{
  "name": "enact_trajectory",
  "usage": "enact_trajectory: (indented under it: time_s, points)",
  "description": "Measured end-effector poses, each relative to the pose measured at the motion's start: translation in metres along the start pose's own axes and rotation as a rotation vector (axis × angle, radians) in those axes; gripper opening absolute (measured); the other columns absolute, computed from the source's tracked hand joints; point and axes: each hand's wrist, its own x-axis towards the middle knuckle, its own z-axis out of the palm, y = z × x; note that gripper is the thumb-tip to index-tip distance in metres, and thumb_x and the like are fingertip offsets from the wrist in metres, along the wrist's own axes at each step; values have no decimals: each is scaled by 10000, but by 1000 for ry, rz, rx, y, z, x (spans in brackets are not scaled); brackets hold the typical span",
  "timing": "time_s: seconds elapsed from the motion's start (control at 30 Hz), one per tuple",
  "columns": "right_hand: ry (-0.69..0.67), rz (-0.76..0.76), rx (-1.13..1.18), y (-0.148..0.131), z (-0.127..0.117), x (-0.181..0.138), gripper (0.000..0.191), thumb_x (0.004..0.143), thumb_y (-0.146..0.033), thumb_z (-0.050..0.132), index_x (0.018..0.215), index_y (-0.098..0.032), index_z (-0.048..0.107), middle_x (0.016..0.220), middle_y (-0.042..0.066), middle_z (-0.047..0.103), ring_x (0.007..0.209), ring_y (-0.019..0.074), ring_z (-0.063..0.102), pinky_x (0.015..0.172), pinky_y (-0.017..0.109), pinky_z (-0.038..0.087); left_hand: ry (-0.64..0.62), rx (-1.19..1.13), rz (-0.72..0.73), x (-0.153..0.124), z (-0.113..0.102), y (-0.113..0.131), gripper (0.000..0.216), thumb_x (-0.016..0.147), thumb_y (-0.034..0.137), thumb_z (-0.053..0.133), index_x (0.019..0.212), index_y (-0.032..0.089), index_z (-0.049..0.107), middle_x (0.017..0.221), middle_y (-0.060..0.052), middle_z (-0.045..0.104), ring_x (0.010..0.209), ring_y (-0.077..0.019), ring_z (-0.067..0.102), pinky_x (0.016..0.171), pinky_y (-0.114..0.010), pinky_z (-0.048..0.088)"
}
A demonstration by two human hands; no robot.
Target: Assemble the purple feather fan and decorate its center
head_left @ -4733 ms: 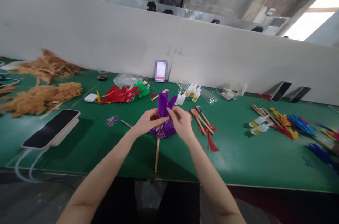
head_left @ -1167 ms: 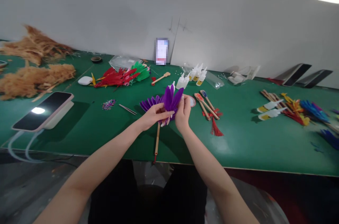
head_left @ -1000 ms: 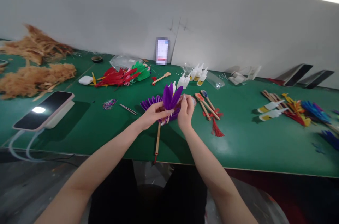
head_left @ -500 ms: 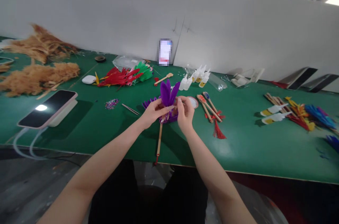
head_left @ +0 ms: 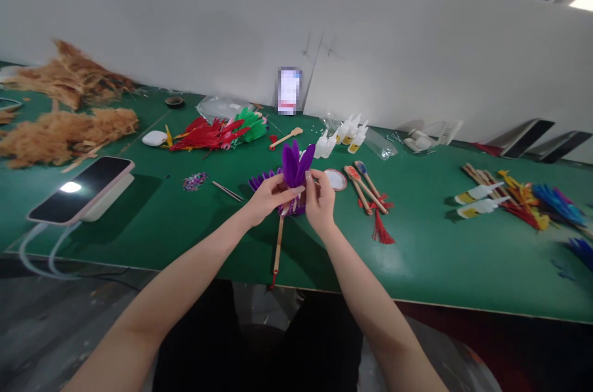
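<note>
Our left hand (head_left: 266,197) and right hand (head_left: 319,202) clamp the purple feather fan (head_left: 294,165) near the glue bottles (head_left: 345,133); feathers point up, handle toward us.

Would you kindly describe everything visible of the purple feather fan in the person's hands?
The purple feather fan is a spread of glossy purple feathers on a slim, light wooden handle. Some feathers stand upright, others fan out low over the green table. The left hand and right hand pinch its base.

Both forearms converging, left hand (head_left: 266,197), right hand (head_left: 319,204), fingers pinched.
</note>
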Motion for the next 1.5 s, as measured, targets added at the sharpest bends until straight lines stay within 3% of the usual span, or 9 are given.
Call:
enact_trajectory:
  time_s: [0.17, 0.53, 0.8, 0.9, 1.1, 1.3, 1.5]
  points:
    - [40, 20, -23, -3, 1, 0, 200, 953, -341, 410, 856, -206, 521, 597, -35, 506, 479, 102, 455, 464, 235, 380, 30, -33, 1, 0, 1, 0, 403, 680, 363, 778, 1007, 152, 673, 762, -7, 659, 601, -78, 565, 546, -188, 436]
    - [79, 58, -45, -6, 2, -1, 270, 954, -416, 393, 815, -211, 498, 538, -59, 473, 436, 93, 424, 444, 237, 346, 15, -71, 10, -2, 5, 5, 359, 681, 369, 776, 950, 155, 674, 623, 26, 597, 578, -83, 556, 578, -204, 454]
    - [163, 176, 153, -2, -3, 5, 269, 949, -454, 395, 842, -219, 472, 524, -79, 440, 347, 82, 414, 348, 220, 343, 33, -72, -20, -4, 5, 10, 354, 660, 390, 784, 865, 143, 635, 584, 44, 563, 475, -58, 507, 444, -189, 392]
    - [158, 144, 169, -3, -6, 8, 266, 950, -447, 397, 842, -219, 481, 506, -82, 431, 341, 85, 413, 351, 222, 347, 36, -60, -29, -4, 4, 10, 346, 666, 402, 777, 825, 143, 612, 566, 45, 553, 444, -64, 505, 411, -195, 383]
    - [57, 18, -40, -8, -5, 4, 267, 947, -419, 410, 901, -201, 558, 679, -1, 588, 519, 110, 527, 477, 247, 423, 29, -71, -11, -3, 3, 8, 344, 682, 380, 776, 903, 151, 645, 593, 45, 571, 476, -53, 505, 448, -180, 400]
    - [26, -29, -75, -8, -2, 1, 229, 945, -383, 416, 900, -205, 553, 683, 2, 595, 550, 121, 532, 508, 260, 425, 39, -33, 0, -1, 1, 3, 386, 686, 361, 774, 997, 155, 676, 726, 4, 640, 585, -73, 551, 537, -190, 429]
    - [40, -5, -36, -5, -1, 1, 181, 935, -351, 450, 890, -204, 546, 655, -15, 578, 518, 108, 510, 484, 245, 403, 12, -16, -7, -1, 1, 1, 378, 692, 360, 769, 993, 152, 677, 660, 21, 618, 497, -58, 494, 473, -194, 379]
